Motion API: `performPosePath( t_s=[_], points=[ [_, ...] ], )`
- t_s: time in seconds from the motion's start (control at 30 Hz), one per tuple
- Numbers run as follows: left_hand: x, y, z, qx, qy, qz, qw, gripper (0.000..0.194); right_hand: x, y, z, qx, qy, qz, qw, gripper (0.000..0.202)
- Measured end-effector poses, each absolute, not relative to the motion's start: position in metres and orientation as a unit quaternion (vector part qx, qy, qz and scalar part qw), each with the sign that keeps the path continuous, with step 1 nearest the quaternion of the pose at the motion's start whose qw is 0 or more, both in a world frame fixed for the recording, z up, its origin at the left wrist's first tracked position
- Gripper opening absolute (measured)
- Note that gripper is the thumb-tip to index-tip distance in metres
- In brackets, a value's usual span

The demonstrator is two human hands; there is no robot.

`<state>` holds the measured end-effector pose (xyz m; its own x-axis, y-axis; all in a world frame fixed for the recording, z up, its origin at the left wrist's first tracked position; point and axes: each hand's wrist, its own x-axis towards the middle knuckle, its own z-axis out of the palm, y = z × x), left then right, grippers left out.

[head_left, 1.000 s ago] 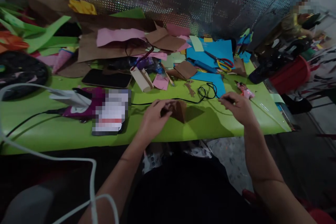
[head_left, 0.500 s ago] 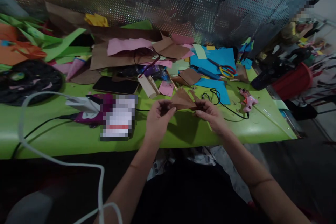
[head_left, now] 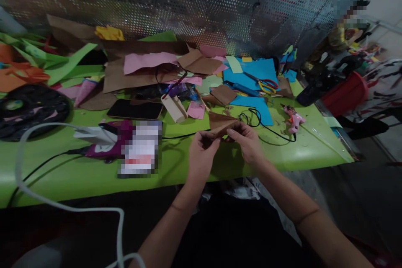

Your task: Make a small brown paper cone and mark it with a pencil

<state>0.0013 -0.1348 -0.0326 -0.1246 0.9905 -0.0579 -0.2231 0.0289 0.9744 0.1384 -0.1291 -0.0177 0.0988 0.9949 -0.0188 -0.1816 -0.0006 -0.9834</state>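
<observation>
Pointing up-left — pinched brown paper cone [head_left: 221, 124]

pixel blur is masking the card [head_left: 140, 147] on the table | white cable [head_left: 63, 201] is running off the bottom edge | fingers [head_left: 210, 142] are hiding the brown paper's [head_left: 221, 123] lower edge

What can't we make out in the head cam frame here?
- Blurred patch on the green table, head view: its content is pixelated out.
- Brown paper piece: near part hidden behind the left hand and right hand; exact fold unclear.
- White cable: cut off by the bottom edge.
- Scissors: blades too dark to tell open or shut.
- Person at top right: blurred.
</observation>
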Motion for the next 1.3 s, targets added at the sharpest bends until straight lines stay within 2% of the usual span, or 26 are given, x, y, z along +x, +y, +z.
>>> performPosePath(
  t_s=[0.2, 0.33, 0.6, 1.1, 1.3],
  points=[
    [-0.002, -0.137, -0.032, 0.435, 0.481, 0.560, 0.515, 0.023, 0.140, -0.127, -0.017, -0.495, -0.411, 0.501, 0.579, 0.024],
    [-0.011, -0.134, -0.030, 0.415, 0.497, 0.586, 0.488, 0.030, 0.143, -0.125, -0.015, -0.490, -0.406, 0.514, 0.575, 0.028],
    [-0.009, -0.130, -0.035, 0.478, 0.412, 0.566, 0.531, 0.040, 0.141, -0.123, -0.016, -0.483, -0.396, 0.554, 0.551, 0.025],
    [-0.014, -0.127, -0.038, 0.548, 0.437, 0.545, 0.460, 0.020, 0.140, -0.120, -0.016, -0.468, -0.360, 0.600, 0.540, 0.038],
    [-0.017, -0.128, -0.039, 0.563, 0.431, 0.535, 0.459, 0.030, 0.140, -0.120, -0.017, -0.461, -0.352, 0.613, 0.536, 0.041]
  ],
)
